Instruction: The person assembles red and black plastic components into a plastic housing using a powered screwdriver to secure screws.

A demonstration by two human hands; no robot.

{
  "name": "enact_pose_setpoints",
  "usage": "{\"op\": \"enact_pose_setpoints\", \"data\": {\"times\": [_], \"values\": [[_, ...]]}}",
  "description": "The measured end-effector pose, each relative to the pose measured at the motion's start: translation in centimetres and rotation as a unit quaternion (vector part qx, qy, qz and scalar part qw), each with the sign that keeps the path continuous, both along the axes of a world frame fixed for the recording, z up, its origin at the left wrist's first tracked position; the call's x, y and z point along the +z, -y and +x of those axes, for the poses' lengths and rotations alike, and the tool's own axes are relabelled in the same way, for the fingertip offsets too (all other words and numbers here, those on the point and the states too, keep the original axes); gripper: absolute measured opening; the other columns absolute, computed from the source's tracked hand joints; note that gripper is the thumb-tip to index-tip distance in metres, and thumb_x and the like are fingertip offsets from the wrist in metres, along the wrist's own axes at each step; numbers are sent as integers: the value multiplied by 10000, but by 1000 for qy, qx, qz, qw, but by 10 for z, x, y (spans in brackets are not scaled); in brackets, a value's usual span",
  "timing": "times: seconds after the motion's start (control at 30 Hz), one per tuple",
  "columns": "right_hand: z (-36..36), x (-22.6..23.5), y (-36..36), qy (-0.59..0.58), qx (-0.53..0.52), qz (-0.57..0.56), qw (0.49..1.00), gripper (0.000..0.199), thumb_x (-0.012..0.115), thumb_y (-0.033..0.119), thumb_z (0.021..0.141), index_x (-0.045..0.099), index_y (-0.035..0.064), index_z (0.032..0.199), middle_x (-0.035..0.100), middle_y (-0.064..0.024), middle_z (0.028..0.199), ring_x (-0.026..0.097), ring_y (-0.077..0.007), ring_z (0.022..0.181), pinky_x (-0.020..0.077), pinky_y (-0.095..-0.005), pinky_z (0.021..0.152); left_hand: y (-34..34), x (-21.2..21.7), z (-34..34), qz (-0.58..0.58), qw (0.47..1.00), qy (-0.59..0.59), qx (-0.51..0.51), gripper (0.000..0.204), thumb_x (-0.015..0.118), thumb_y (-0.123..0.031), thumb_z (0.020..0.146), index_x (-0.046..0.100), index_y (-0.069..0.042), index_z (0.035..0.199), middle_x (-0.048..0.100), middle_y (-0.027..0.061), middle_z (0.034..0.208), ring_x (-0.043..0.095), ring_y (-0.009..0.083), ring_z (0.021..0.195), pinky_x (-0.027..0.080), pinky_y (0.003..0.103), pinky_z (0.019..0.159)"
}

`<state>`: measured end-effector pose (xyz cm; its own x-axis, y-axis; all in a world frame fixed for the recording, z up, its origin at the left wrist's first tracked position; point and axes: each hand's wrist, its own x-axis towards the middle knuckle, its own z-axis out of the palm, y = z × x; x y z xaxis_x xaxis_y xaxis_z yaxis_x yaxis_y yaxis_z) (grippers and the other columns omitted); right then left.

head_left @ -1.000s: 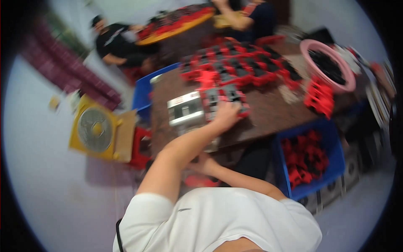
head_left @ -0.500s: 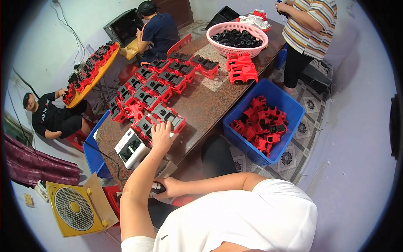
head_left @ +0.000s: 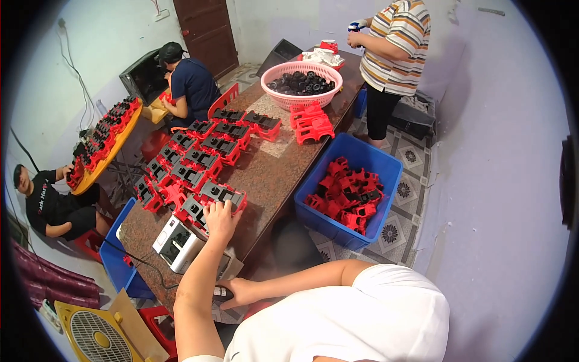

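My left hand reaches over the table's near end, fingers apart. Its fingertips rest on the near edge of a red toy car body with a dark grey plate. Close by that wrist stands a small white boxy machine. Lower down, below the table edge, my right hand is closed around a black rounded tool with a light label. The tool's other end is hidden by my left forearm. Several similar red and grey car bodies stand in rows beyond my left hand.
A blue bin of red parts stands on the floor at right. A pink basket of black wheels and red bodies sit farther along the table. Three people work around the room. A yellow fan stands lower left.
The view has shifted, so the scene sits lower and farther left. My left hand has moved slightly onto the nearest car body. My right hand still holds the black tool.
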<state>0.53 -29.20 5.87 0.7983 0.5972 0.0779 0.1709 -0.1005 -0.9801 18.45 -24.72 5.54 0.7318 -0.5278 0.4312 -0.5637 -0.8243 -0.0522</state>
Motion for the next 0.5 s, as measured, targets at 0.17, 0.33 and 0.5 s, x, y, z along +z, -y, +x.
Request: {"op": "enact_pose_setpoints", "data": {"times": [0.17,0.33,0.5], "values": [[1,-10,-11,1,4,14,1000,668,771,267,701,495,8,1251,656,-186,1032,647,-280,934,501,-354,833,-3,-2,-5,6,998,2,69,563,754,-396,721,546,-110,1159,496,128,1112,471,305,1083,371,474,871],[6,-3,-9,-35,55,-55,996,712,749,241,736,428,42,1340,625,-195,1131,626,-284,999,486,-357,871,-16,-14,8,60,996,13,61,626,769,-331,707,486,-128,1228,515,97,1042,498,266,996,411,389,784],[6,-15,-16,-2,12,1,1000,618,781,261,692,526,-15,1182,658,-211,981,652,-295,892,504,-368,800,-11,1,4,34,999,-15,28,574,763,-333,712,525,-107,1183,527,110,932,513,284,946,434,379,748]]}}
